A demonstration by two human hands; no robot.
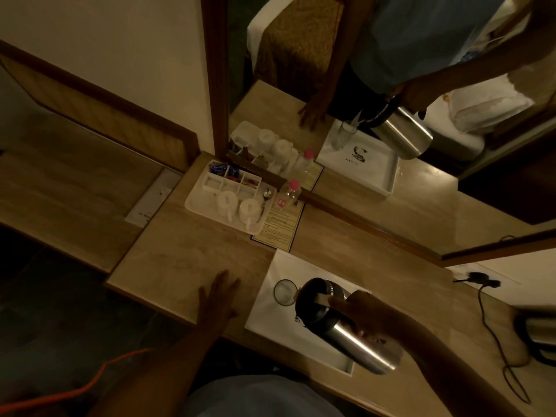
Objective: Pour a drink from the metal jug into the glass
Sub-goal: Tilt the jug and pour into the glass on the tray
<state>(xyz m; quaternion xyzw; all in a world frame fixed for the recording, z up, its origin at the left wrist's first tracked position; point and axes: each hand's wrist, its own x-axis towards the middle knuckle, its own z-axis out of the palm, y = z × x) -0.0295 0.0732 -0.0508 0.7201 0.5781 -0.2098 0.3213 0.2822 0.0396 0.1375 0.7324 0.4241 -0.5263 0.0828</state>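
Observation:
A metal jug [358,347] with a black top is tilted over a white tray [270,323], its spout at the rim of a clear glass [284,291] standing on the tray's far left corner. My right hand [361,311] grips the jug by its handle. My left hand [218,296] rests flat, fingers spread, on the wooden desk left of the tray. Whether liquid is flowing is too dim to tell.
A white tray [195,206] with two cups, sachets and a spoon sits at the back by the mirror [421,191], with a pink-capped bottle [291,189] and a printed card [279,224]. A kettle [538,335] with a black cord [496,341] stands at the right.

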